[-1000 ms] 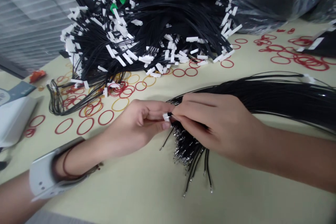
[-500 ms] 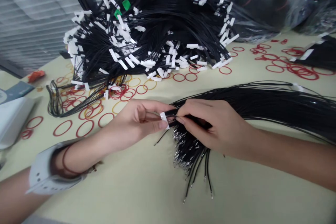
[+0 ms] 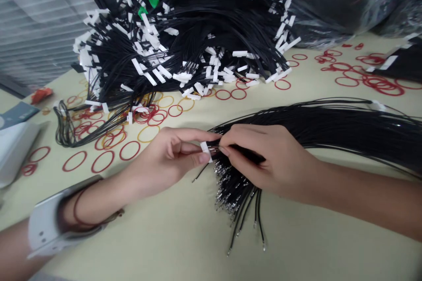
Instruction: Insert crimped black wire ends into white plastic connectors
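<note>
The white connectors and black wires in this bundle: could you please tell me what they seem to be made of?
The white connector looks like moulded plastic: matte, opaque, with crisp square edges. The black wires seem plastic-insulated, smooth with a slight sheen, bending in soft curves. Their tips glint like metal, though they are too small to tell which.

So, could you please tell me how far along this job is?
Much looks done: a heap of black wires with white plastic connectors sits behind. In hand: the left hand holds a white connector while the right hand brings a wire tip to it. Left: a black wire bundle with metal-tipped ends.
</note>
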The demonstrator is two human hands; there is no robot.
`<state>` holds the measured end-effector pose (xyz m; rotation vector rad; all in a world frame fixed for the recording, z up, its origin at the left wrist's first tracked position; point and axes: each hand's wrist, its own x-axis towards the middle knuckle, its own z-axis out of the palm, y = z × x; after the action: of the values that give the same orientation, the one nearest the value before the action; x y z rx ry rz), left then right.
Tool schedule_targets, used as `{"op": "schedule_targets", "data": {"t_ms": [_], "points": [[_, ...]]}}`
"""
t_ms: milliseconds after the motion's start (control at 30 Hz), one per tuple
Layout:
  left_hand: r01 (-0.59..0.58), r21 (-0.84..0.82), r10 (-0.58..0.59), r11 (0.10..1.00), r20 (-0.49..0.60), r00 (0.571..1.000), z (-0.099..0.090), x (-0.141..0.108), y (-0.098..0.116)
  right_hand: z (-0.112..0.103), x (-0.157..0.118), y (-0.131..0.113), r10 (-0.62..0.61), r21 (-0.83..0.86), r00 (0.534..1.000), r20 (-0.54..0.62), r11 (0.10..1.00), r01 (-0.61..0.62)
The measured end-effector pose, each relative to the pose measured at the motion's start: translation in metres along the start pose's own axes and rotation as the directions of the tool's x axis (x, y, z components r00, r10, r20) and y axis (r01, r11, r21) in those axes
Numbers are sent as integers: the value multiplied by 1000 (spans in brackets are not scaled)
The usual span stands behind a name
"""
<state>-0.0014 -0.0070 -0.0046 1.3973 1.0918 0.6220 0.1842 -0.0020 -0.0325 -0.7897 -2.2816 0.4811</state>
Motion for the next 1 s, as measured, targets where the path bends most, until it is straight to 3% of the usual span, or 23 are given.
{"op": "schedule_targets", "data": {"t_ms": [267, 500, 800, 1000], "points": [[-37, 20, 37, 999, -30, 999, -1, 0, -1, 0, 1, -3, 91, -11, 995, -34, 996, -91], [-53, 22, 54, 998, -26, 998, 2, 0, -2, 0, 2, -3, 14, 44, 1000, -16, 999, -13], [-50, 116, 55, 992, -40, 998, 6, -2, 1, 5, -2, -5, -85, -161, 996, -18, 984, 81], [-144, 248, 154, 958, -18, 988, 6, -3, -4, 6, -3, -8, -141, -274, 989, 34, 951, 145]]}}
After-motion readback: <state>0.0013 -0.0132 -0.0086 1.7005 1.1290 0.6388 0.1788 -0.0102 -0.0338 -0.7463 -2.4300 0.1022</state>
